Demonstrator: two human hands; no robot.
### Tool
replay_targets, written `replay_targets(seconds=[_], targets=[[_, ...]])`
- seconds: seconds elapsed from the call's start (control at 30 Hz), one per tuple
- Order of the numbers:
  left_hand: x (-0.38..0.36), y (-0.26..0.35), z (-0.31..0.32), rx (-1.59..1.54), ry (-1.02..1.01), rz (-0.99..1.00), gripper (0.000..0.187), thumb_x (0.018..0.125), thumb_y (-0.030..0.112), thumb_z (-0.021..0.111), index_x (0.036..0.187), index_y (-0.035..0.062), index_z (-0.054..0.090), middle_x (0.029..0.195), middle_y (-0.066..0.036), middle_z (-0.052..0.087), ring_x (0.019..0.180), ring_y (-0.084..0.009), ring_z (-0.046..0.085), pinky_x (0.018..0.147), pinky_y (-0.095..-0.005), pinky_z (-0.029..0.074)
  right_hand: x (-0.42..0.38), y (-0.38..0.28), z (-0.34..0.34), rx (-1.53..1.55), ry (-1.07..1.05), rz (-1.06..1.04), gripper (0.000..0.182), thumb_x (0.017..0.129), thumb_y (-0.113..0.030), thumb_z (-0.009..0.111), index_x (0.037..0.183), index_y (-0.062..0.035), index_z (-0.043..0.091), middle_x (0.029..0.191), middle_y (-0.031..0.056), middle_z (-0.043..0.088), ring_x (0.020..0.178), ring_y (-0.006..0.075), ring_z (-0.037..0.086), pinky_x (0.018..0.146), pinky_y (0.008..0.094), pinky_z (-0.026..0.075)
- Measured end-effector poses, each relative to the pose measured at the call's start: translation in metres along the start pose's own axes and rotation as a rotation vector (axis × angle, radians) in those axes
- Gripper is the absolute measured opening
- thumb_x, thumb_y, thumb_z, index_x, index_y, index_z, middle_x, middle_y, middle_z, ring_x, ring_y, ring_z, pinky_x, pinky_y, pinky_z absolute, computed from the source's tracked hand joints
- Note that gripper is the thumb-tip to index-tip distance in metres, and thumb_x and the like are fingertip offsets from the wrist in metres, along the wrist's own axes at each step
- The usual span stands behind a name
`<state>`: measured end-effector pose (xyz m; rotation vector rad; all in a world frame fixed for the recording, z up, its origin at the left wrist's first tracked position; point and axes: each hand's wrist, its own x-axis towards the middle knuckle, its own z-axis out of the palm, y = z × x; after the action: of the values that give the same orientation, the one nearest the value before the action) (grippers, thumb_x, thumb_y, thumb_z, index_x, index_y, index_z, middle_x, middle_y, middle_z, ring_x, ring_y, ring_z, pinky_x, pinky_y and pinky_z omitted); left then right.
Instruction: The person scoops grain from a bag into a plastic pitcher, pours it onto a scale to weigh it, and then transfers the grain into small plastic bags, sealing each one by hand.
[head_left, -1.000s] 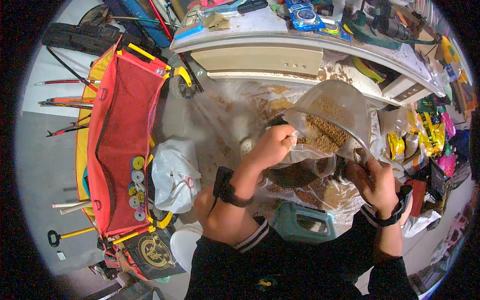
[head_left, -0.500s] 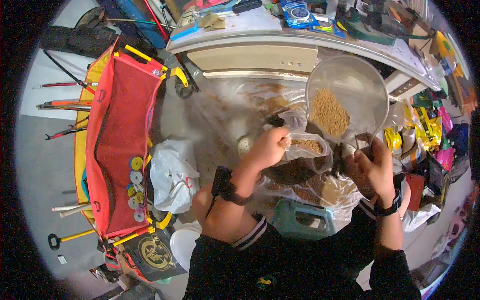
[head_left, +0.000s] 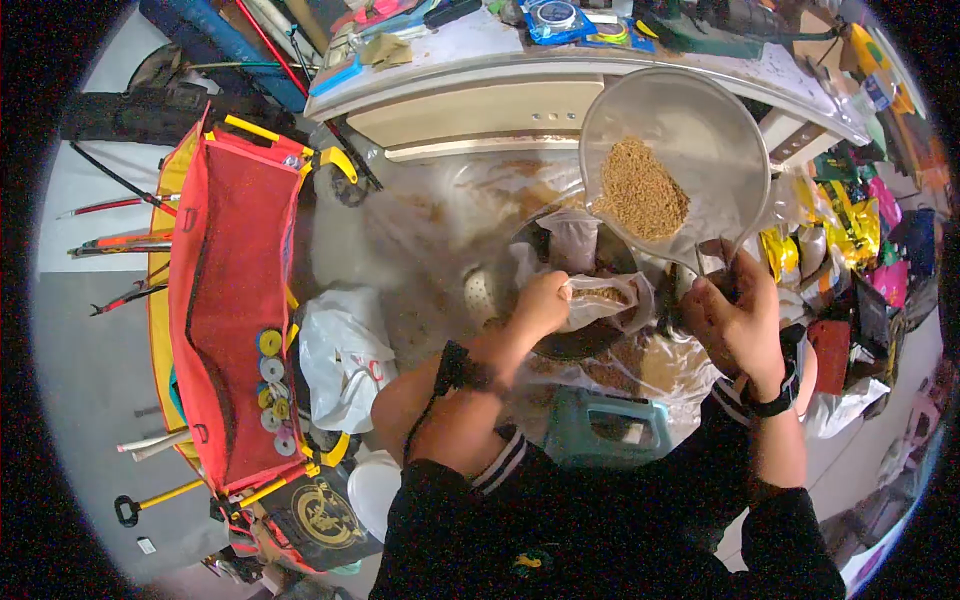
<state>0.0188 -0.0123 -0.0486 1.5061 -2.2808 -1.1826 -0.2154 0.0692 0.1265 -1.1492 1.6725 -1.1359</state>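
My right hand (head_left: 740, 325) is closed around the handle of a round metal pan (head_left: 727, 130). A heap of tan pellets (head_left: 640, 190) lies against the pan's left side, and the pan is tilted that way. My left hand (head_left: 543, 305) pinches the edge of a clear plastic bag (head_left: 640, 312), whose mouth gapes and shows similar pellets inside. The bag is just below the pan's lower left rim. Beneath it is a dark round basin (head_left: 560, 347), partly hidden by the bag and my left hand. Another plastic bag (head_left: 573, 243), seemingly filled, sits in the basin.
Clear plastic sheeting (head_left: 430, 215) covers the floor ahead. A teal plastic container (head_left: 575, 455) is close to my body. On the left are a white plastic bag (head_left: 340, 350) and a red fabric holder (head_left: 240, 300). A cluttered white desk (head_left: 470, 60) stands ahead; colourful packets (head_left: 845, 220) lie right.
The pan has moved up and slightly left in view, and my left hand with its bag has shifted a little. More of the dark basin and the bag inside it now shows.
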Motion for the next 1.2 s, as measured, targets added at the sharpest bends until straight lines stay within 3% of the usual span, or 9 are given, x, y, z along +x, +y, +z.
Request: replay_targets(seconds=[0.27, 0.37, 0.47, 0.63, 0.7, 0.8, 0.87, 0.93, 1.2], targets=[[0.047, -0.035, 0.061, -0.356, 0.036, -0.051, 0.011, 0.083, 0.011, 0.051, 0.079, 0.0006, 0.052, 0.069, -0.014, 0.057, 0.067, -0.0262, 0.056, 0.061, -0.0403, 0.042, 0.002, -0.006, -0.008, 0.066, -0.022, 0.114, 0.033, 0.082, 0.003, 0.059, 0.114, 0.0034, 0.051, 0.084, 0.0065, 0.061, 0.07, 0.0088, 0.055, 0.061, 0.0238, 0.045], [0.06, -0.033, 0.076, -0.237, 0.057, -0.029, 0.012, 0.083, 0.011, 0.05, 0.078, 0.0, 0.054, 0.066, -0.011, 0.057, 0.066, -0.0214, 0.056, 0.06, -0.0387, 0.043, 0.001, -0.004, -0.007, 0.011, -0.021, 0.14, 0.034, 0.082, 0.004, 0.058, 0.115, 0.0038, 0.05, 0.085, 0.0072, 0.061, 0.071, 0.0091, 0.056, 0.061, 0.0235, 0.045], [0.055, -0.019, 0.085, -0.267, 0.062, 0.056, 0.016, 0.083, 0.017, 0.051, 0.083, 0.0024, 0.058, 0.078, -0.022, 0.06, 0.075, -0.0374, 0.06, 0.063, -0.043, 0.044, 0.002, 0.0, -0.006, 0.06, 0.023, 0.081, 0.034, 0.082, 0.005, 0.058, 0.115, 0.004, 0.05, 0.085, 0.0068, 0.061, 0.071, 0.0091, 0.056, 0.062, 0.0234, 0.045], [0.026, -0.026, 0.117, -0.478, -0.028, -0.093, 0.013, 0.084, 0.012, 0.049, 0.083, 0.0, 0.054, 0.078, -0.024, 0.057, 0.074, -0.0379, 0.057, 0.062, -0.0439, 0.042, 0.002, -0.002, -0.008, 0.054, -0.011, 0.125, 0.035, 0.081, 0.005, 0.059, 0.115, 0.0051, 0.051, 0.087, 0.0068, 0.062, 0.073, 0.0089, 0.056, 0.066, 0.0232, 0.046], [0.013, -0.034, 0.114, -0.442, 0.108, -0.076, 0.014, 0.09, 0.012, 0.045, 0.08, 0.0042, 0.052, 0.06, -0.001, 0.047, 0.056, -0.0124, 0.047, 0.051, -0.0289, 0.037, 0.001, 0.004, -0.004, 0.091, -0.003, 0.111, 0.035, 0.081, 0.004, 0.059, 0.115, 0.0053, 0.05, 0.088, 0.0066, 0.062, 0.073, 0.0087, 0.056, 0.066, 0.0231, 0.046], [-0.015, -0.041, 0.113, -0.466, 0.157, -0.116, 0.014, 0.09, 0.01, 0.044, 0.08, 0.0043, 0.052, 0.062, -0.002, 0.048, 0.056, -0.0119, 0.046, 0.05, -0.0292, 0.037, 0.001, 0.006, -0.002, 0.127, -0.018, 0.108, 0.036, 0.08, 0.004, 0.06, 0.114, 0.0053, 0.051, 0.089, 0.0064, 0.061, 0.074, 0.0084, 0.056, 0.066, 0.0232, 0.046], [-0.024, -0.048, 0.113, -0.44, 0.147, -0.115, 0.009, 0.086, 0.008, 0.047, 0.081, 0.0042, 0.053, 0.063, -0.002, 0.049, 0.058, -0.0135, 0.047, 0.051, -0.0307, 0.038, 0.001, 0.007, -0.001, 0.128, -0.032, 0.12, 0.035, 0.08, 0.004, 0.06, 0.114, 0.0053, 0.051, 0.09, 0.0063, 0.061, 0.075, 0.0083, 0.056, 0.066, 0.0233, 0.046], [-0.031, -0.063, 0.126, -0.449, 0.229, -0.252, 0.012, 0.083, 0.011, 0.048, 0.081, -0.0002, 0.053, 0.076, -0.026, 0.055, 0.071, -0.0425, 0.052, 0.063, -0.0443, 0.042, 0.0, 0.011, 0.001, 0.126, 0.007, 0.076, 0.035, 0.08, 0.004, 0.061, 0.114, 0.0053, 0.051, 0.09, 0.0069, 0.062, 0.075, 0.0086, 0.057, 0.066, 0.0238, 0.046], [-0.032, -0.144, 0.152, -0.08, 0.296, -0.341, 0.016, 0.081, 0.019, 0.052, 0.084, 0.0048, 0.06, 0.084, -0.022, 0.061, 0.08, -0.0432, 0.057, 0.069, -0.0487, 0.045, 0.003, 0.002, 0.005, 0.108, -0.062, 0.12, 0.036, 0.08, 0.004, 0.061, 0.115, 0.006, 0.05, 0.097, 0.0107, 0.063, 0.082, 0.0112, 0.058, 0.071, 0.0252, 0.048]])
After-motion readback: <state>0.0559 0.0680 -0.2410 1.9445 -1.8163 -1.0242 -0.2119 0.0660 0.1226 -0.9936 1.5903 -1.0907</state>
